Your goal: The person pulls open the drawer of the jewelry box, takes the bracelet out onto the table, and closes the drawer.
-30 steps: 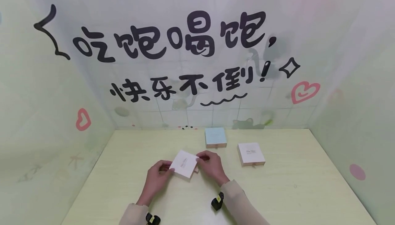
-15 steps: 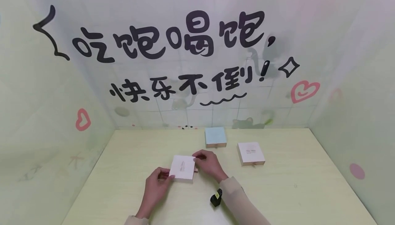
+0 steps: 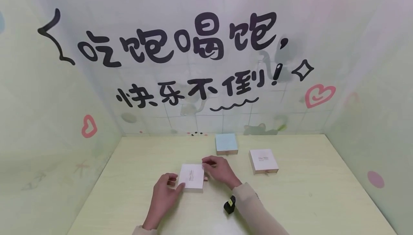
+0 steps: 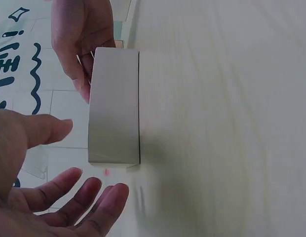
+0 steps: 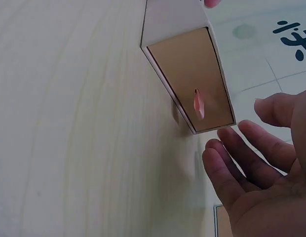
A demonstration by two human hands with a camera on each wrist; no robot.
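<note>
A small white drawer box with fine lettering on its lid lies flat on the table between my hands. Its tan drawer front, with a pink ribbon tab, faces right and is pushed in. At the box's left side is my left hand, thumb and fingers spread; a gap separates them from the box in the left wrist view. My right hand hovers by the far right corner, its fingers loosely bent and fingertips right at the box's edge. Neither hand grips anything.
A light blue box stands at the back of the table. To its right sits another white box with a ribbon tab. A printed wall closes off the back, with side walls left and right.
The white box was tilted and held in both hands; it has been turned straight and set down on the table. My left fingers have since let go and spread away from it.
</note>
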